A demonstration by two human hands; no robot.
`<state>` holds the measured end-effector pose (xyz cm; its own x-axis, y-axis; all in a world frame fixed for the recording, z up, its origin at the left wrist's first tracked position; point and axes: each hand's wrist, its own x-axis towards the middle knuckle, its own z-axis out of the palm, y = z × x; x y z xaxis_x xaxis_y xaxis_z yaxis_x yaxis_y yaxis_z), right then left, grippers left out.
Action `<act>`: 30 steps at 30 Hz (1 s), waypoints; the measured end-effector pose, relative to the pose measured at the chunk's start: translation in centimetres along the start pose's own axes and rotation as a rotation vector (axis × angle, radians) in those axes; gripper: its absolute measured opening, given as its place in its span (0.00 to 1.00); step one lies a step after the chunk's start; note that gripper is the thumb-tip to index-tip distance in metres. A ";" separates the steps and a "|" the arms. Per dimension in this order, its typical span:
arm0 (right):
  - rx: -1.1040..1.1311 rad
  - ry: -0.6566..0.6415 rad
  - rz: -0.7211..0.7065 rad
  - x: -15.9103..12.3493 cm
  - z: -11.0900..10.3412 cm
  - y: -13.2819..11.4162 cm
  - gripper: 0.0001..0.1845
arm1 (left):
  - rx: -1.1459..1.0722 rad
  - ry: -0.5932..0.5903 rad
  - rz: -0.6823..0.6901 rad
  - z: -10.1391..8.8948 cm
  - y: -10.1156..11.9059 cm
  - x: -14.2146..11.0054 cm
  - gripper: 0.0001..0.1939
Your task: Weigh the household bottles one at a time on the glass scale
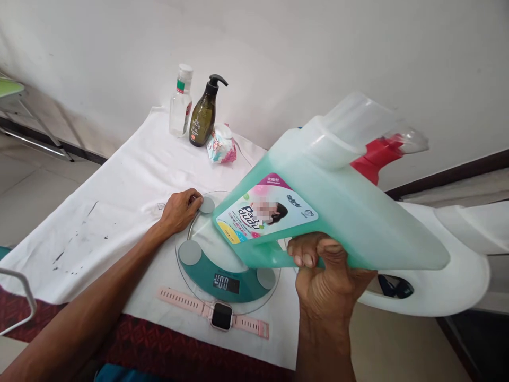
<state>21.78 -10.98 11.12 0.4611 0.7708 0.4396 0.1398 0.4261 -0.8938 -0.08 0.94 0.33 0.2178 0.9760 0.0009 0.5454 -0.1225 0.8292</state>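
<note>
My right hand (330,265) is wrapped round the handle of a large detergent jug (358,212) of green liquid with a "Pao dudu" label. Tilted, the jug hangs over the right side of a round glass scale (217,289), hiding part of it. The scale has a teal band, grey round pads and a lit display. At its upper left edge, the curled fingers of my left hand (183,211) grip the rim beside a pad. Just in front of the scale lies a pink-strapped smartwatch (220,315).
A clear bottle (181,103), a dark pump bottle (203,114) and a crumpled colourful packet (221,146) stand at the back of the white cloth (111,212). Behind the jug show a red spray nozzle (377,156) and a white chair (457,292). A green-topped stool (11,87) is far left.
</note>
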 end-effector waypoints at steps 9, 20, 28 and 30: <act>-0.211 0.043 0.029 -1.6 -4.6 3.8 0.39 | -0.006 0.009 0.022 -0.1 0.2 -0.1 0.15; -0.558 -0.047 0.067 -3.5 -7.7 11.0 0.18 | 0.013 0.009 0.008 0.0 0.2 -0.1 0.17; -0.458 -0.107 0.141 -4.0 -7.4 11.6 0.16 | 0.023 0.013 0.003 -0.1 0.7 -0.2 0.18; -0.468 -0.098 0.154 -4.0 -7.5 11.7 0.17 | 0.023 0.012 -0.002 -0.1 0.8 -0.3 0.18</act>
<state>28.13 -12.62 -1.75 0.4259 0.8585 0.2855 0.4651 0.0630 -0.8830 0.20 0.61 1.11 0.2069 0.9783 0.0056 0.5642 -0.1240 0.8162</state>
